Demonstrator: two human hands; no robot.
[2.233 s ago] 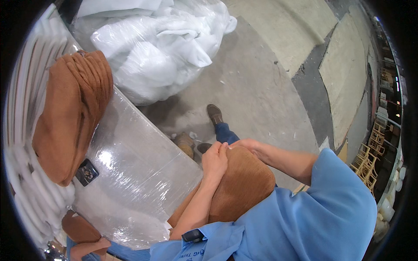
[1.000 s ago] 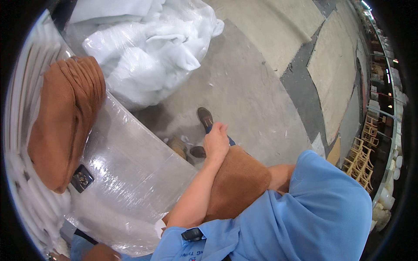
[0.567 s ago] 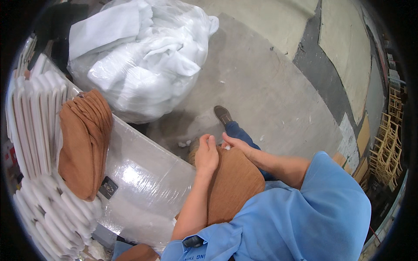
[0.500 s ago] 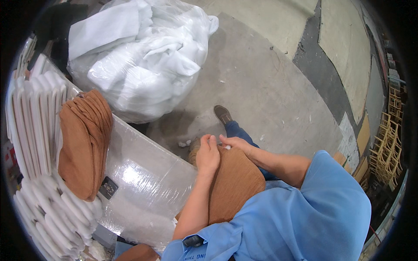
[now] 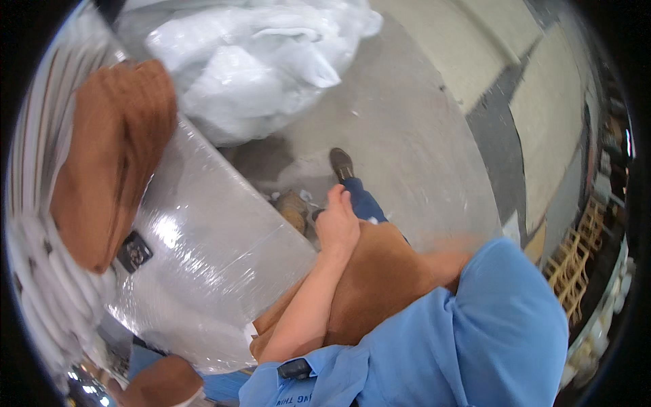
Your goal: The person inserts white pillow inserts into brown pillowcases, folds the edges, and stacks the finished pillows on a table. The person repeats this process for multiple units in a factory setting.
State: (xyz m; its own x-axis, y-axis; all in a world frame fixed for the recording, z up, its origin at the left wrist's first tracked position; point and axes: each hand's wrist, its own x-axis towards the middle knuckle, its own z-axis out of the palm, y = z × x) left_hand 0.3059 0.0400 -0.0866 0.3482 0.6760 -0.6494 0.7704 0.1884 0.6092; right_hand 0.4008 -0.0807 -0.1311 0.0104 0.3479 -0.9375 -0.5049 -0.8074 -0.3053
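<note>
A brown fabric cushion cover (image 5: 380,278) lies across my lap, its far edge raised, with a small white bit showing at its far corner. My left hand (image 5: 338,222) is closed at that far left corner, fingers bunched and pointing away, seemingly pinching the cover's edge. The left forearm rests along the cover's left side. My right forearm, blurred by motion, reaches in behind the cover's right side; the right hand itself is hidden there. More brown fabric (image 5: 271,324) shows under my left forearm at the table edge.
To the left stands a plastic-wrapped table (image 5: 210,224) with a stack of brown covers (image 5: 119,156), a small black device (image 5: 135,252) and white padded pieces (image 5: 51,285). A large bag of white wadding (image 5: 251,74) sits beyond. Wooden frames (image 5: 569,264) stand at far right.
My right hand has left the far corner and gone out of sight behind the cover's right side. My left hand stays at the corner. The view has shifted.
</note>
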